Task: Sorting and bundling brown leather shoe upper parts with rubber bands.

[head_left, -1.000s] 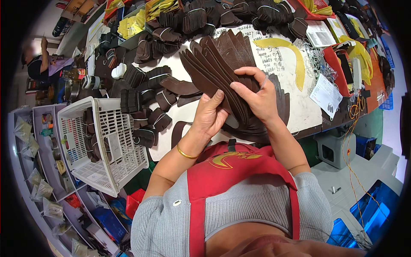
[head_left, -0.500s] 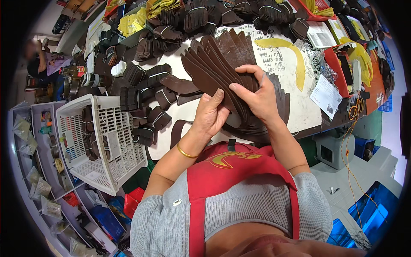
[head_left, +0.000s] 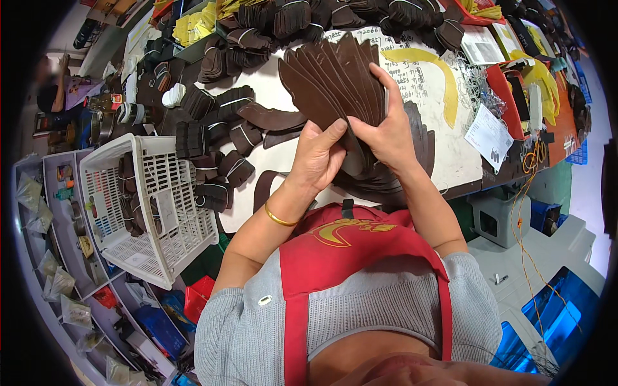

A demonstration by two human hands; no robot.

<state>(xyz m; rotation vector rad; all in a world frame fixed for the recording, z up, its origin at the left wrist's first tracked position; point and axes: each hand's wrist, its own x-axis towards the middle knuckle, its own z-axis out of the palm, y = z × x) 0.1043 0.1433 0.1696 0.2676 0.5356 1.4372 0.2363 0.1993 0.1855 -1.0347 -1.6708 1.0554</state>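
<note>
Between my two hands is a fanned stack of dark brown leather pieces [head_left: 331, 80], its far ends spread apart above the white work table. My left hand [head_left: 320, 154] grips the stack's near end, thumb on top. My right hand [head_left: 385, 132] closes round the other side, with its thumb pressed on the face and the fingers along the edge. Under and to the right of the hands lies another spread of dark pieces [head_left: 421, 138]. Two loose curved brown pieces [head_left: 270, 117] rest just left of the held stack.
Tied bundles of dark pieces [head_left: 235, 100] crowd the table's left and far sides. A white plastic basket [head_left: 187, 212] with bundles inside stands at left. On the right are a curved yellow template [head_left: 444, 83], a paper slip [head_left: 489, 138], tangled ties [head_left: 473, 77] and a red tray [head_left: 505, 96].
The leather pieces have been turned more upright and fanned wider at the far end. My right fingers have shifted outward to the stack's right edge.
</note>
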